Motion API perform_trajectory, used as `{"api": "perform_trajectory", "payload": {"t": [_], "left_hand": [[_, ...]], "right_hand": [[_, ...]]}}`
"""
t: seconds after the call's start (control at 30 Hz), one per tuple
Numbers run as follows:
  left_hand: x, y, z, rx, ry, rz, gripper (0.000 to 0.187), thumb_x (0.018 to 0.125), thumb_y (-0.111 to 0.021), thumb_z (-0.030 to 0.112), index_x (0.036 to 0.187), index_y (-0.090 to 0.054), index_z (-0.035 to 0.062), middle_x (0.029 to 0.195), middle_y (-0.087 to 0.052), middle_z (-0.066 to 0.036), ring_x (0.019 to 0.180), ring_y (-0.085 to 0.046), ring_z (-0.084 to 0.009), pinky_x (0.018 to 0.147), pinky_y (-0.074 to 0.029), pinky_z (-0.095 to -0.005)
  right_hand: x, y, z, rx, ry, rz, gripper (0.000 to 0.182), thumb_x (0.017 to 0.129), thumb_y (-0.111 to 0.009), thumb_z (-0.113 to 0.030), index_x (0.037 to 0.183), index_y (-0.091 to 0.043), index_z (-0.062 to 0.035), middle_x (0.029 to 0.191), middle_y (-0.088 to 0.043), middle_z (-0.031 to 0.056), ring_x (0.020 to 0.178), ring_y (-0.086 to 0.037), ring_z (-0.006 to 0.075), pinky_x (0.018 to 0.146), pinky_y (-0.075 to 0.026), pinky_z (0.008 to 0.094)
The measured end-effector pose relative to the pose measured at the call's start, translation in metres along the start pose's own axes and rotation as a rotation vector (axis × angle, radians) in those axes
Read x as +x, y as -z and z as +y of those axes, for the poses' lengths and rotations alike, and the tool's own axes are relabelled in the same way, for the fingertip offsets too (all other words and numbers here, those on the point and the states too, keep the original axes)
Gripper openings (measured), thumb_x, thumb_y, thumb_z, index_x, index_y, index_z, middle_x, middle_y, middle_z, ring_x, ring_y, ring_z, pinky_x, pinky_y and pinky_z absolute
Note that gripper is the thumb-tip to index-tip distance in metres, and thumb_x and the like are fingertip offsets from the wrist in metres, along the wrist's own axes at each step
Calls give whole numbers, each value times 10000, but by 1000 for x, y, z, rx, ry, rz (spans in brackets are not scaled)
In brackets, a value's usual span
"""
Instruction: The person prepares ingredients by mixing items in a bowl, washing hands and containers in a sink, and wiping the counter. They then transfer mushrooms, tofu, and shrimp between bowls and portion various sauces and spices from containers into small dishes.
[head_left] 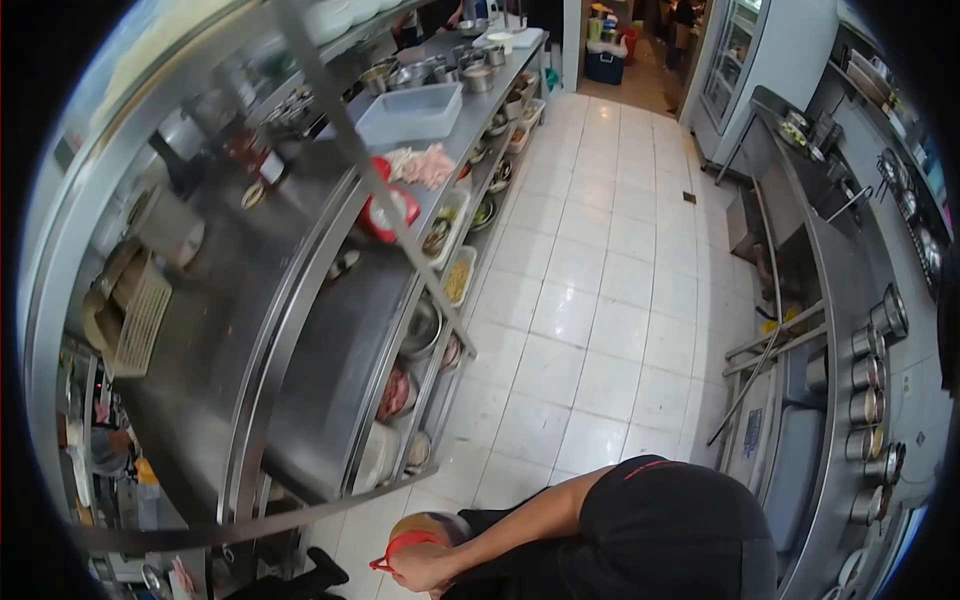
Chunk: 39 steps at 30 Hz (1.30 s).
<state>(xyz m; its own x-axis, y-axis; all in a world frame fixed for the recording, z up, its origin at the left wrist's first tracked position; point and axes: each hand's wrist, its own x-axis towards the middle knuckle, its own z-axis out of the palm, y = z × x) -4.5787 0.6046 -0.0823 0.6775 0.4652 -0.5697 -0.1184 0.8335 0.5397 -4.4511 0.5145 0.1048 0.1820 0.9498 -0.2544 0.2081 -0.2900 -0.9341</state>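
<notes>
My right hand (420, 566) reaches in from the bottom, below a black sleeve. Its fingers are closed round a red item (412, 540), whose narrow end sticks out to the left. Directly behind the red item is a round, yellowish container (448, 526), partly covered by the hand and forearm; whether the two are joined I cannot tell. My left hand is not in view.
A long steel counter (330, 370) on the left carries a clear plastic tub (410, 112), pale pink food (428, 166) and a red-rimmed container (388, 212). Food trays fill its lower shelves. White floor tiles (560, 350) run between it and a right-hand steel counter (800, 210).
</notes>
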Motion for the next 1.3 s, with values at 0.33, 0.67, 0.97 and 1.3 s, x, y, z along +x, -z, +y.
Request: {"api": "perform_trajectory", "payload": {"t": [0.33, 0.67, 0.97, 1.3], "left_hand": [[216, -342, -109, 197, 189, -623, 614, 1096, -411, 479, 1580, -425, 100, 1563, -523, -104, 1421, -518, -273, 1201, -406, -454], [556, -845, -148, 465, 29, -312, 266, 1045, -609, 268, 900, -604, 46, 775, -598, -78, 703, -663, -219, 593, -558, -365], [726, -976, -148, 357, -244, 122, 129, 941, -636, 69, 1019, -547, 17, 901, -592, -123, 709, -652, -280, 565, -583, -398], [684, -1064, -199, 752, -852, 124, 209, 1055, -592, 107, 1251, -595, 33, 931, -662, -44, 727, -613, -108, 618, -502, -256]], "right_hand": [[-120, 405, 73, -76, -17, 681, 425, 1015, -610, -382, 880, -674, 16, 845, -689, 261, 812, -680, 432, 753, -527, 512], [-229, 806, 104, 79, -183, 1082, 392, 999, -657, -341, 851, -687, 22, 676, -622, 187, 661, -641, 270, 661, -481, 441], [-231, 1118, 201, 196, -44, 1112, 350, 996, -658, -288, 920, -734, 45, 716, -667, 100, 685, -620, 190, 674, -490, 376], [-163, 1425, 247, 283, -109, 1046, 280, 963, -724, -211, 758, -659, -32, 597, -497, -52, 501, -395, 40, 467, -275, 260]]}}
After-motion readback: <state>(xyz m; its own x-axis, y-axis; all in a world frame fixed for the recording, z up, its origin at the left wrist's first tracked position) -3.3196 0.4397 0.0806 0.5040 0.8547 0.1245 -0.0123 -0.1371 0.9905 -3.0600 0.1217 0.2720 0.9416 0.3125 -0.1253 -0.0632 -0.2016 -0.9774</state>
